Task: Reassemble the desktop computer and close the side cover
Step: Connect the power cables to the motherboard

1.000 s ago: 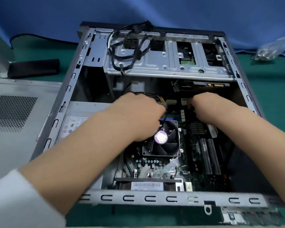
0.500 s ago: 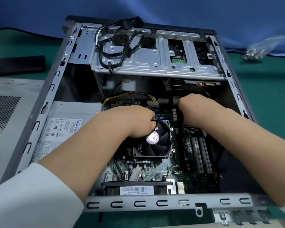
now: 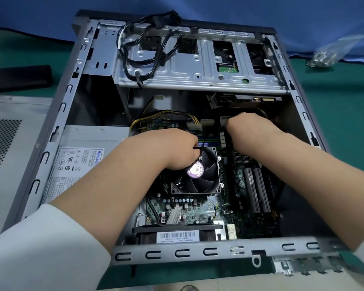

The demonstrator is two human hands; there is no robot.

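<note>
The desktop case (image 3: 177, 252) lies open on its side, with the motherboard (image 3: 198, 211) exposed. My left hand (image 3: 168, 150) rests at the far-left corner of the black CPU fan (image 3: 200, 177), its fingers curled round a thin black cable (image 3: 201, 148) that runs up from the fan. My right hand (image 3: 254, 133) reaches down into the case right of the blue memory slots (image 3: 208, 141), beside a grey connector (image 3: 224, 120). Its fingers point down and are hidden behind the back of the hand. The grey perforated side cover (image 3: 8, 143) lies flat to the left of the case.
A silver power supply (image 3: 80, 162) fills the case's left side. The metal drive cage (image 3: 198, 74) spans the far end, with loose black cables (image 3: 147, 49) on it. A clear bag of screws (image 3: 328, 55) lies at the far right, and a black bar (image 3: 17, 77) at the far left.
My left hand has slid back toward me, off the yellow-wired connector and onto the fan's corner. My right hand stays in the same spot. The view has shifted closer and to the left.
</note>
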